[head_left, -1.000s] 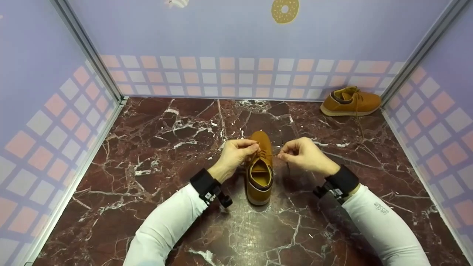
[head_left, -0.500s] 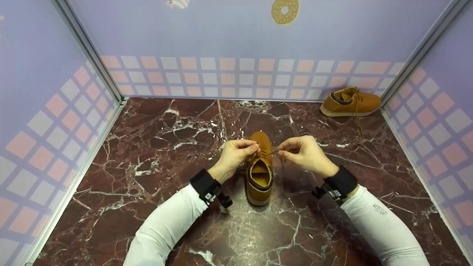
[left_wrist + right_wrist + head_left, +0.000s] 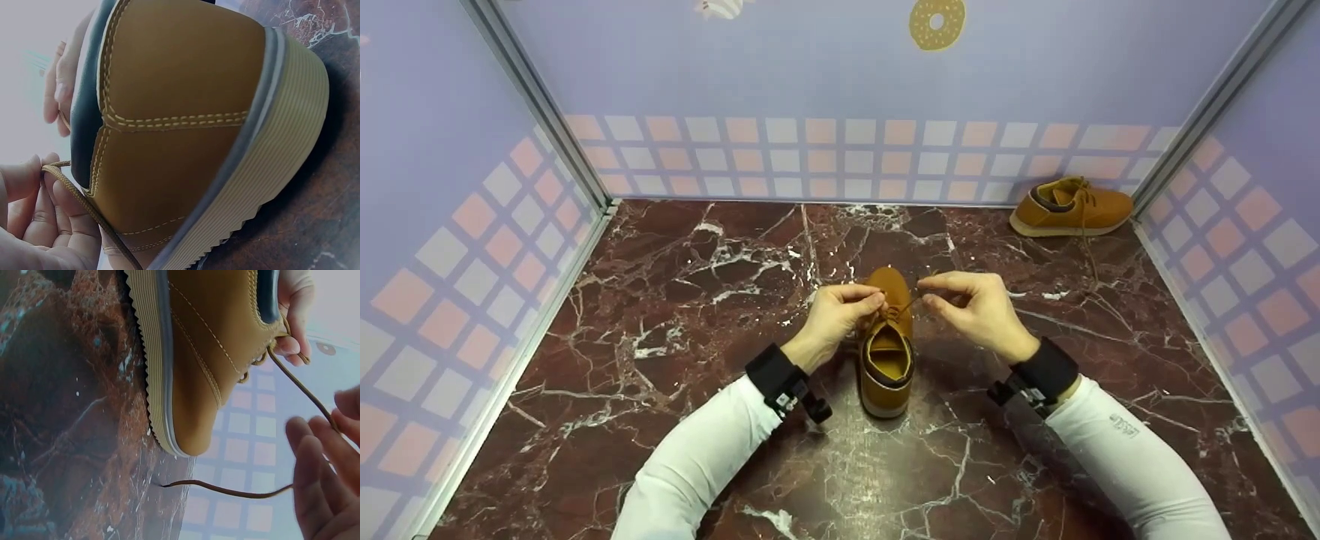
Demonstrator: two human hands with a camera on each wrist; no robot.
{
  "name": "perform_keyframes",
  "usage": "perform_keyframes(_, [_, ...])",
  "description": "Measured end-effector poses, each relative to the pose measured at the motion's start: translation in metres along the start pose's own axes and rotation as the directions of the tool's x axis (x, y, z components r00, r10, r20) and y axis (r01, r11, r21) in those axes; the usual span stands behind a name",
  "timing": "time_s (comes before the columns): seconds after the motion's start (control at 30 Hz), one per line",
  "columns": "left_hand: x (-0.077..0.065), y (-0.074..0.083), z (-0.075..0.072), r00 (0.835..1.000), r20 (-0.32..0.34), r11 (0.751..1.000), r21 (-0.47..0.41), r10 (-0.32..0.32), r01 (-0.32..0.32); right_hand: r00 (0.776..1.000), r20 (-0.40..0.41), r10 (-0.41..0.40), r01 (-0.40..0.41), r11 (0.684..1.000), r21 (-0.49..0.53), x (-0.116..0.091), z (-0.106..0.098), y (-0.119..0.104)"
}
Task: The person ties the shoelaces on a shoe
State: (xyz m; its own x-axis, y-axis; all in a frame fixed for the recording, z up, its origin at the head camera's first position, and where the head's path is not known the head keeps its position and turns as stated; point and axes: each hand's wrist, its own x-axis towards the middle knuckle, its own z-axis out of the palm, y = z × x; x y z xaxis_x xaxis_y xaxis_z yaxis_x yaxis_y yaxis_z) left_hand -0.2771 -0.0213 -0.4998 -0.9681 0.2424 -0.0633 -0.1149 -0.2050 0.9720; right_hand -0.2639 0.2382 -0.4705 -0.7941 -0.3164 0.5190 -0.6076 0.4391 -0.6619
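Note:
A tan lace-up shoe (image 3: 883, 396) stands on the floor, toe pointing away from me. My left hand (image 3: 834, 319) is at its left side, thumb and forefinger pinching a brown shoelace (image 3: 84, 201) close by the tongue; a loop bends over the fingertip. On the right, my right hand (image 3: 981, 311) holds the other length of lace (image 3: 304, 389), which runs taut from the eyelets to between thumb and fingers. Its loose end (image 3: 225, 489) trails out past the fingers, below the toe in the right wrist view.
A matching tan shoe (image 3: 1072, 210) with untied laces sits against the back wall, in the right corner. Panels with pink and white squares (image 3: 780, 154) enclose the dark red marbled floor (image 3: 697, 300) on three sides.
My right hand has moved slightly forward and toward the shoe, its fingers reaching farther out, and the lace now slants upward to it. The left hand and both shoes stay put.

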Motion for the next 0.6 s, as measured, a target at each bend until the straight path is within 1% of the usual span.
perform_keyframes(0.07, [0.000,0.000,0.000,1.000,-0.002,1.000,-0.007,0.000,0.000,0.997,-0.043,-0.066,0.065,0.998,-0.021,0.002,0.003,0.000])
perform_keyframes(0.17, [0.000,0.000,0.000,1.000,-0.002,1.000,0.003,0.007,-0.007,0.983,-0.098,-0.155,0.152,0.987,-0.045,0.007,0.009,0.000])
perform_keyframes(0.3, [-0.001,-0.001,-0.001,1.000,0.004,0.999,0.035,0.019,-0.019,0.966,-0.135,-0.221,0.217,0.975,-0.041,0.016,0.016,-0.002])
perform_keyframes(0.4, [-0.001,0.000,-0.001,1.000,0.010,0.998,0.054,0.024,-0.025,0.961,-0.135,-0.242,0.239,0.970,-0.040,0.025,0.018,-0.005])
perform_keyframes(0.47, [-0.001,0.000,-0.001,1.000,0.014,0.998,0.057,0.027,-0.027,0.961,-0.127,-0.244,0.240,0.970,-0.045,0.031,0.018,-0.008])
perform_keyframes(0.6, [-0.002,0.002,-0.001,0.999,0.015,0.996,0.078,0.034,-0.035,0.972,-0.107,-0.211,0.204,0.976,-0.074,0.046,0.018,-0.014])
